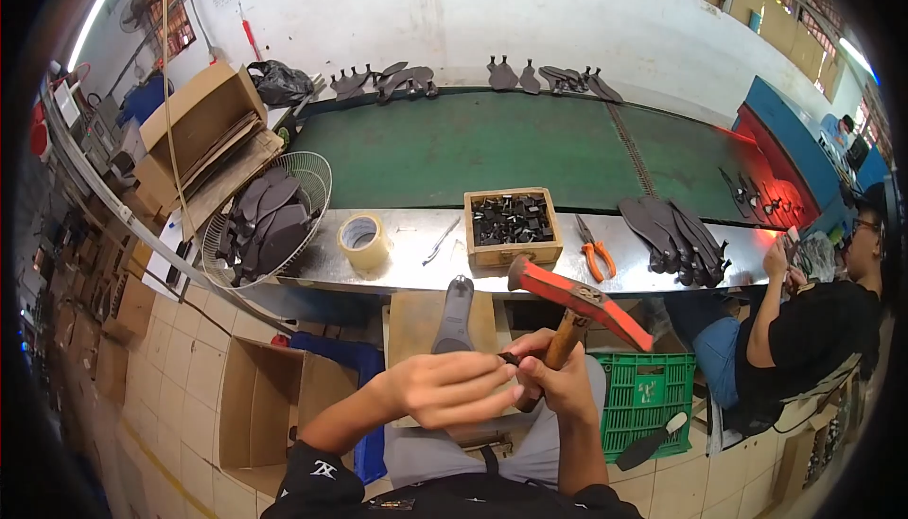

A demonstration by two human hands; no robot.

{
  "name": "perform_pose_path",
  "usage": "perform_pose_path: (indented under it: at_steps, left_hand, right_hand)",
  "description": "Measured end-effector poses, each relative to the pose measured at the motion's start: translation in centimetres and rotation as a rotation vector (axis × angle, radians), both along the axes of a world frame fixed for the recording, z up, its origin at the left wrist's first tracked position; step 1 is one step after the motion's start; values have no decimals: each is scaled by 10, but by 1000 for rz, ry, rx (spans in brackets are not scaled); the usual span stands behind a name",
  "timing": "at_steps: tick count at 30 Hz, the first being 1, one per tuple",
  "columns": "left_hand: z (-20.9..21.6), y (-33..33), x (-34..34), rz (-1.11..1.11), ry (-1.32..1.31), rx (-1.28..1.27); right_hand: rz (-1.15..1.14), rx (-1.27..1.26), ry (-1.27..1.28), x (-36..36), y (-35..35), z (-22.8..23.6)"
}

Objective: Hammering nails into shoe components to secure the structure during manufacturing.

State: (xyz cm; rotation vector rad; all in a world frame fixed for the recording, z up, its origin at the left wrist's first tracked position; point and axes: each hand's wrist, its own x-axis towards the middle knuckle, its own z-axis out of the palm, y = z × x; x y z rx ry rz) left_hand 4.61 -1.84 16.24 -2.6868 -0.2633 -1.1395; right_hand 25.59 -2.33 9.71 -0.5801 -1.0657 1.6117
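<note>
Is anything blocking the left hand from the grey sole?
Nothing visible: in this view the left hand meets the near end of the grey sole. The hammer, in the right hand, is further right.

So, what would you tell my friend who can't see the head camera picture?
Someone's right fingers hold a red hammer by its wooden handle, and the left fingers meet them at a small dark piece. Ahead, a wooden box of little dark parts sits on a metal ledge, with a green belt behind.

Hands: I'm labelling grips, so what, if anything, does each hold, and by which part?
Right hand: the hammer, by its wooden handle, near the head. Left hand: at a small dark piece, but its hold cannot be told.
</note>
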Motion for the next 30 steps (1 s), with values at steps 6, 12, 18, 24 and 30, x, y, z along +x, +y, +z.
perform_pose_path:
  at_steps: [6, 12, 18, 24, 30]
  left_hand:
    - [-45, -23, 27, 110, -802, -729]
    - [-51, -24, 26, 127, -721, -566]
    - [-59, -2, 10, 110, -505, -362]
    - [-79, 55, 0, 253, -559, -678]
    - [-147, 111, -38, 391, -360, -1064]
  right_hand:
    - [-18, -27, 1, -7, -8, 15]
    - [3, -96, -33, -9, -8, 19]
    - [-79, -55, -186, -7, -4, 20]
    - [-223, -53, -311, -9, 20, 3]
    - [-154, 3, -431, -18, 51, -23]
